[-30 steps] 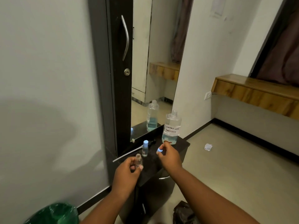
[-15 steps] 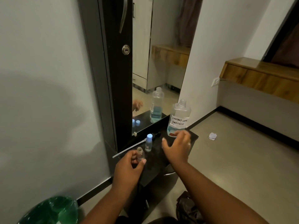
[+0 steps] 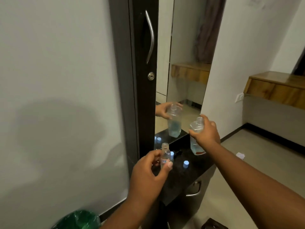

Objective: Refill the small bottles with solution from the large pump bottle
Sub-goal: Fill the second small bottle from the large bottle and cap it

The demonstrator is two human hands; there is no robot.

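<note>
My left hand (image 3: 149,172) pinches a small clear uncapped bottle (image 3: 165,156) upright above the black dresser top (image 3: 196,171). My right hand (image 3: 206,133) grips the large clear bottle (image 3: 196,128) around its upper body. This bottle has no pump on its open neck and holds a little bluish liquid at the bottom. It looks lifted or tilted off the top. A loose blue cap (image 3: 186,163) lies on the dresser. Behind the held small bottle, a second small bottle with a blue cap (image 3: 172,154) stands partly hidden.
A tall mirror (image 3: 181,63) behind the dresser reflects the bottles and my hand. A dark cupboard door with a metal handle (image 3: 151,37) stands left of it. A green-lined bin (image 3: 79,219) sits at the lower left. The dresser has a drawer handle (image 3: 195,189).
My right hand put the blue cap down on the dresser, reached to the large bottle and took hold of it. My left hand raised the small open bottle slightly.
</note>
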